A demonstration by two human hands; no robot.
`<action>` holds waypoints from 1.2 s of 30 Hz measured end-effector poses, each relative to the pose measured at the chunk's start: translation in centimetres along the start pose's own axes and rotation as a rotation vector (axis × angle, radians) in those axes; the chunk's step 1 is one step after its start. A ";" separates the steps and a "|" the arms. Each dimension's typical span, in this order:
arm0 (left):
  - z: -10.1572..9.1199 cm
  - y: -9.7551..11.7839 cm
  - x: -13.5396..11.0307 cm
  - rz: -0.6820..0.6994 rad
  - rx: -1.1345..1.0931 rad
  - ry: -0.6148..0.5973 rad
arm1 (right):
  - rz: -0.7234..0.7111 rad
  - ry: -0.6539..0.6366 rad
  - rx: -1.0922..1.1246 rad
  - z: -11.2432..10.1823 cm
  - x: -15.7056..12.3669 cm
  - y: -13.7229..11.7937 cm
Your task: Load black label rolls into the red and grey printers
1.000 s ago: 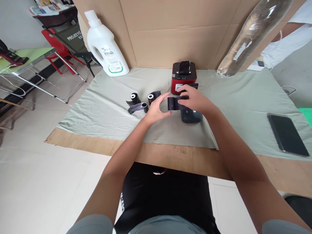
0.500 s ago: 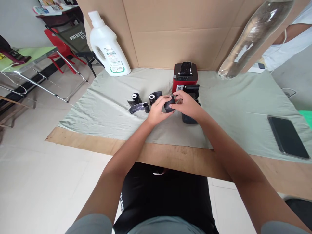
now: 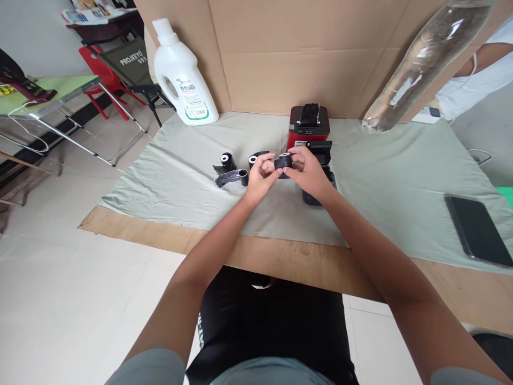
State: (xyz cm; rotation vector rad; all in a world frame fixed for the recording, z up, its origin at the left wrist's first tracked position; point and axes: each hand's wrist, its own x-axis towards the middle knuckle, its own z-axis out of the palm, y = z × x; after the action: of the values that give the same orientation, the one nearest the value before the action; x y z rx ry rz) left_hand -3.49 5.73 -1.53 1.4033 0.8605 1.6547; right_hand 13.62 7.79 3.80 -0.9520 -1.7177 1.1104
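Note:
Between both hands is a small roll of black ribbon (image 3: 285, 159) with a pale core, its loose end drawn toward the left. My left hand (image 3: 261, 176) pinches that loose end, and my right hand (image 3: 309, 170) grips the roll from the right side. Right behind the hands stands a red and black label printer (image 3: 308, 125) with a black strip out of its top. Its black front cover (image 3: 312, 199) hangs open, partly hidden by my right hand. Left of my hands lie several more black rolls, among them one with a white core (image 3: 226, 159) and one partly unwound (image 3: 236, 176).
A white detergent bottle (image 3: 186, 80) stands at the back left before a cardboard panel (image 3: 288, 53). A clear plastic-wrapped bundle (image 3: 425, 69) leans at the back right. A phone (image 3: 479, 227) lies on the right of the grey cloth (image 3: 385, 187). Another person's arm shows far right.
The roll has been turned upright so its pale core faces up. My left fingers have shifted from around the roll to its loose end. The view has swung slightly left.

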 end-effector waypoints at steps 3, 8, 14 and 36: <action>0.0 0.2 0.1 -0.041 -0.072 0.026 | 0.019 0.016 0.022 0.6 0.0 0.7; 0.0 0.5 0.1 -0.132 -0.161 0.065 | -0.009 0.069 0.070 1.8 -0.3 1.6; 0.0 0.4 0.1 -0.226 -0.259 0.104 | -0.034 0.176 0.152 3.4 -1.2 2.4; 0.4 -0.8 -0.1 -0.252 0.022 0.130 | -0.028 0.406 0.261 6.5 -4.0 3.3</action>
State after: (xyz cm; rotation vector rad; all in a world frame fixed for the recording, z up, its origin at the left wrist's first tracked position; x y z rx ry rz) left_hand -3.02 5.97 -2.22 1.1580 1.0858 1.5580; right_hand 9.42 3.33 -1.85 -0.9113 -1.2228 1.0110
